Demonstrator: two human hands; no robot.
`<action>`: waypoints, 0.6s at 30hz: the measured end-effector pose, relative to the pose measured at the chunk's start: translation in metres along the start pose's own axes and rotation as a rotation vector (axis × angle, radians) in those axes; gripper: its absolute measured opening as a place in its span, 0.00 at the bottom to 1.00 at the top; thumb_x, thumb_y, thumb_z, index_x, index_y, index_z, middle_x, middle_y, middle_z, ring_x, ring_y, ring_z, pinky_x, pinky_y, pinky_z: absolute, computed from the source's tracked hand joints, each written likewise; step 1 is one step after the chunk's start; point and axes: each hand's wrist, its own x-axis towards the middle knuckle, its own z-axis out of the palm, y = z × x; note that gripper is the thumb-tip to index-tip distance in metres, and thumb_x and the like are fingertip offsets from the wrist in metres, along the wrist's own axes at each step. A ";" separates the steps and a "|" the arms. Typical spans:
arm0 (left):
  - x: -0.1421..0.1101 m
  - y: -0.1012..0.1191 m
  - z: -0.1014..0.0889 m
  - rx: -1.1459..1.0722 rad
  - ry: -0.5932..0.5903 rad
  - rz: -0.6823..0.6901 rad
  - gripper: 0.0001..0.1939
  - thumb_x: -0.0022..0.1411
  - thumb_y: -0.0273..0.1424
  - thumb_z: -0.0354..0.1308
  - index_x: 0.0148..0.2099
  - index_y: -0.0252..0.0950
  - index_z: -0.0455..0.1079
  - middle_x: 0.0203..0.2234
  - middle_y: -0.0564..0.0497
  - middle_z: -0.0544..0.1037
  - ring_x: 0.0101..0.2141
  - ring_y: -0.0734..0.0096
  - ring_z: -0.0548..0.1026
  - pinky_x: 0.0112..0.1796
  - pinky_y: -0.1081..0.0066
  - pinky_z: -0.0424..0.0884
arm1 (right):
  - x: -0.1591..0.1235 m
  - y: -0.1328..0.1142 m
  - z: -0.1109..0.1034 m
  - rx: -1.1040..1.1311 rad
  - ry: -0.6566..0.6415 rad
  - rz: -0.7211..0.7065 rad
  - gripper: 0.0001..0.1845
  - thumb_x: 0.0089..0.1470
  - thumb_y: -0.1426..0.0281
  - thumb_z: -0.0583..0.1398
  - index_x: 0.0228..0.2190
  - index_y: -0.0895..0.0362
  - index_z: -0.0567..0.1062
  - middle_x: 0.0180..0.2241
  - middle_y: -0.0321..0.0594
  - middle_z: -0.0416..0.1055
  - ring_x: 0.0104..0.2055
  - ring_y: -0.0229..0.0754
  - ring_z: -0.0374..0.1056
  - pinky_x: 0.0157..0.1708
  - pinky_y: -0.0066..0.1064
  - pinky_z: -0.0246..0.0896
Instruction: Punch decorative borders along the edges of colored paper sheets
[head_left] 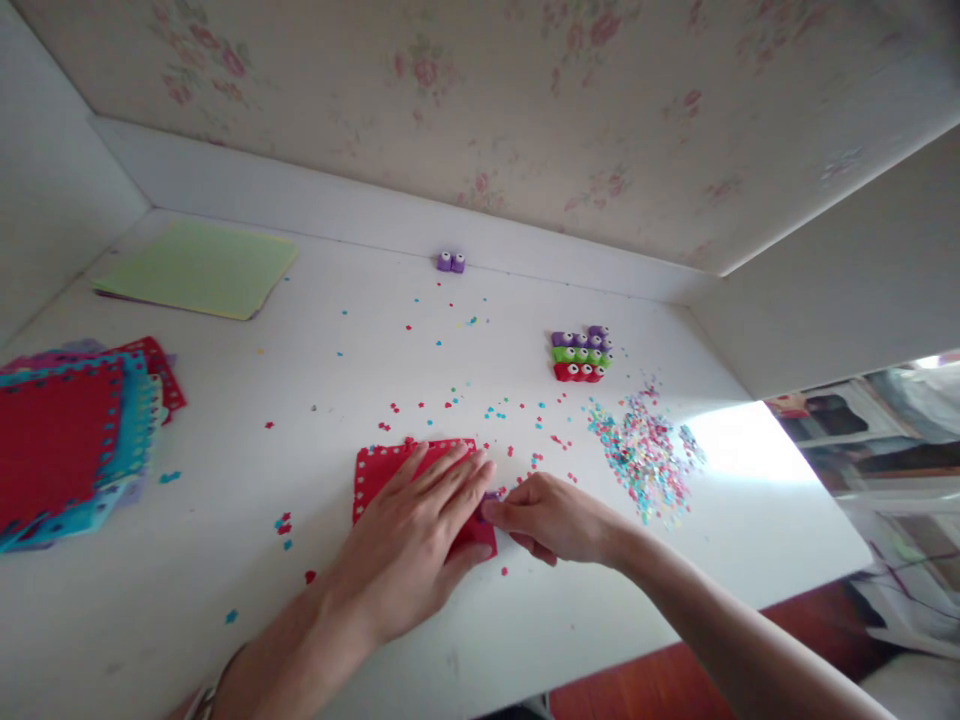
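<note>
A red sheet of paper (373, 466) lies on the white table, with small shaped holes along its far and left edges. My left hand (420, 535) rests flat on the sheet, fingers stretched out, and hides much of it. At the sheet's right edge, my right hand (551, 515) is closed on a small purple craft punch (490, 496), mostly covered by the thumb and fingers. Red and blue paper cut-outs (536, 462) are scattered around the sheet.
Punched coloured sheets (60, 440) are piled at the left, below a stack of pale green paper (202, 265). Two purple punches (451, 262) stand near the back wall. Rows of purple, green and red punches (582, 355) sit right, beside a confetti heap (645, 450).
</note>
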 end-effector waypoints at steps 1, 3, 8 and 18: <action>-0.001 -0.003 -0.001 0.018 -0.010 -0.017 0.32 0.66 0.40 0.56 0.67 0.35 0.54 0.64 0.45 0.61 0.63 0.58 0.59 0.63 0.51 0.55 | -0.002 0.002 0.001 0.001 0.010 -0.006 0.29 0.61 0.54 0.52 0.14 0.57 0.65 0.11 0.32 0.61 0.14 0.30 0.56 0.18 0.23 0.52; -0.002 -0.008 -0.003 0.046 -0.031 -0.048 0.32 0.64 0.40 0.58 0.67 0.35 0.56 0.64 0.43 0.61 0.63 0.58 0.59 0.63 0.50 0.54 | -0.007 0.007 0.001 -0.003 0.028 -0.011 0.30 0.61 0.52 0.52 0.15 0.57 0.65 0.12 0.32 0.63 0.14 0.30 0.56 0.18 0.23 0.52; -0.004 -0.011 -0.004 0.059 -0.039 -0.073 0.31 0.63 0.40 0.59 0.64 0.36 0.60 0.62 0.44 0.65 0.62 0.58 0.60 0.63 0.49 0.53 | -0.021 0.019 -0.004 -0.096 0.133 -0.022 0.26 0.61 0.53 0.53 0.19 0.57 0.68 0.15 0.34 0.66 0.17 0.32 0.58 0.19 0.24 0.51; -0.002 -0.014 -0.002 0.098 0.117 -0.082 0.23 0.65 0.37 0.56 0.59 0.34 0.65 0.58 0.40 0.70 0.59 0.55 0.66 0.59 0.48 0.61 | -0.042 0.007 0.022 -0.447 0.652 -0.238 0.12 0.60 0.60 0.58 0.41 0.52 0.78 0.36 0.40 0.75 0.34 0.41 0.71 0.34 0.32 0.62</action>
